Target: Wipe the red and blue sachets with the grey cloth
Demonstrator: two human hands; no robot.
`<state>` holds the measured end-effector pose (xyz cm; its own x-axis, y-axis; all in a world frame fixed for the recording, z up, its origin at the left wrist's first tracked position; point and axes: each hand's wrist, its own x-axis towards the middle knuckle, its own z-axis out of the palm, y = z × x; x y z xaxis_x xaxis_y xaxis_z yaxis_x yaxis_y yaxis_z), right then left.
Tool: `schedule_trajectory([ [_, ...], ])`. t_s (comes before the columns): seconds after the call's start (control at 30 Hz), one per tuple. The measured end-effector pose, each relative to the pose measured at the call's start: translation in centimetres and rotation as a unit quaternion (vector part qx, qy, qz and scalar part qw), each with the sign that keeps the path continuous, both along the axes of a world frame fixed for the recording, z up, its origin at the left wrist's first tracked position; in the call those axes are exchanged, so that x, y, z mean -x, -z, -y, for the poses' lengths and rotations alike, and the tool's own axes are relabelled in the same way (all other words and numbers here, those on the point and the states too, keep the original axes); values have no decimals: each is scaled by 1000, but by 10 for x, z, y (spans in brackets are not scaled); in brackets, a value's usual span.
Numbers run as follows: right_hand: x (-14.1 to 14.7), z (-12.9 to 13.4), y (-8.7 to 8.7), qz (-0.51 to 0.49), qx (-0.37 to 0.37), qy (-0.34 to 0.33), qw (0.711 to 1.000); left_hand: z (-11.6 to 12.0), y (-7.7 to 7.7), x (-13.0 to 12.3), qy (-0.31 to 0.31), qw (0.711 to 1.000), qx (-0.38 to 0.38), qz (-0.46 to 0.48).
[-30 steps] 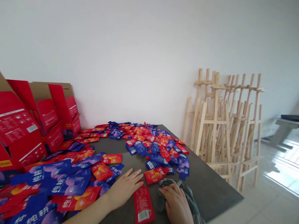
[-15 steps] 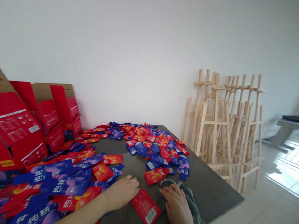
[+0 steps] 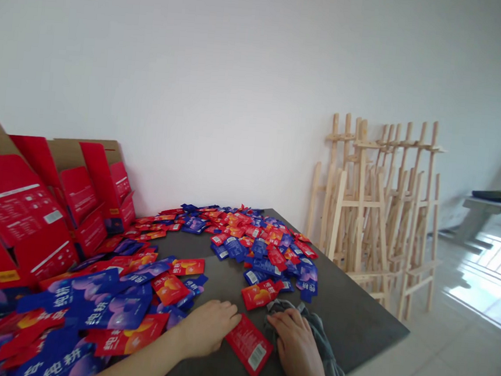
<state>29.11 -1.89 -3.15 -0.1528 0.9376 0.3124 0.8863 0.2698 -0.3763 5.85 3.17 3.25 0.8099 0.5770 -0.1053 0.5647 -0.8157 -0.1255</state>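
A red packet (image 3: 249,345) with a white barcode lies on the dark table (image 3: 346,296), its upper left corner at the fingertips of my left hand (image 3: 211,327). Those fingers are closed together on that corner. My right hand (image 3: 300,347) rests on a grey-green cloth (image 3: 322,340), fingers curled round its near side. Just above the cloth sits another red packet (image 3: 261,294) with an orange fruit picture. Left of my left hand, blue packets (image 3: 117,310) and red ones lie in a heap.
Open red cartons (image 3: 24,209) stand at the left. A large pile of red and blue packets (image 3: 267,242) covers the table's far part, near the white wall. Wooden easels (image 3: 359,221) stand beyond the table's right edge.
The barcoded red packet and my left hand have shifted slightly to the right. The packet's lower end has also come up a little. My right hand stays on the cloth.
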Motion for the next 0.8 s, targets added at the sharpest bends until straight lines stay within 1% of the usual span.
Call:
schedule_trajectory([
  [0.1,1,1,-1,-10,-5,-5,1000,0,4,-6,2,1000,-18,5],
  [0.17,1,1,-2,-13,-6,-8,1000,-1,7,-6,-4,1000,-16,20],
  [0.3,2,1,-3,-8,-3,-2,1000,-6,14,2,14,995,25,94],
  [0.37,2,1,-2,0,0,1,1000,-8,17,6,23,992,50,111],
  [0.43,2,1,-2,6,-1,0,1000,-9,17,7,25,993,58,96],
  [0.6,2,2,-4,3,-3,0,1000,-8,12,-8,22,999,12,43],
  [0.7,2,2,-5,9,1,2,1000,-11,12,-12,8,998,19,65],
  [0.8,2,2,-5,8,0,4,1000,-14,17,-4,-17,993,54,100],
])
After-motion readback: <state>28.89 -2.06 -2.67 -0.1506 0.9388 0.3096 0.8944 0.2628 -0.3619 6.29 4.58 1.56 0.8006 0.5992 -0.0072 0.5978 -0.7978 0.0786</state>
